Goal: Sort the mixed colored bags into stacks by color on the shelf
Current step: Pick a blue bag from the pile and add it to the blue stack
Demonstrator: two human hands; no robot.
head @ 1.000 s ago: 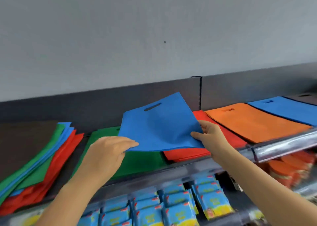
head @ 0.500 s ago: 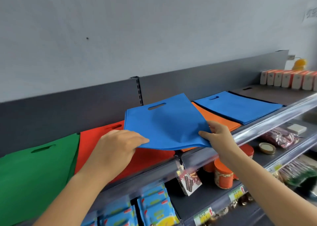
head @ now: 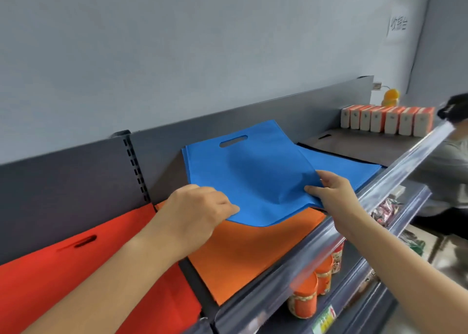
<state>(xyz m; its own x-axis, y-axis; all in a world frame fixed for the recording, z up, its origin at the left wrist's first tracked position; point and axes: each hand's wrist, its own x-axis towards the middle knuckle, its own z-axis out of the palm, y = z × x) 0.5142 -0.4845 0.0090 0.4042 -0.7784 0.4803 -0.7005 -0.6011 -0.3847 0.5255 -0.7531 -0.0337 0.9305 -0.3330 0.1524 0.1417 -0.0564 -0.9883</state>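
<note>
**Blue bag held over its pile, colour sort well under way**

A person's left hand (head: pixel 200 207) pinches the near left corner of a blue bag (head: pixel 248 171), and the right hand (head: pixel 331 194) grips its near right edge, thumb on top. The hands are apart, with the bag spread between them. Its far part reaches over the blue stack (head: pixel 354 167) just beyond the right hand, though contact cannot be told, and its near edge is lifted above the orange stack (head: pixel 253 247) beneath both hands. A red stack (head: pixel 76 270) lies under the left forearm, and a dark bag (head: pixel 354 146) lies flat beyond the blue stack. Four colours appear to have places already. This bag is not yet released, and squaring it on the blue stack remains. No unsorted bags are in view.
</note>
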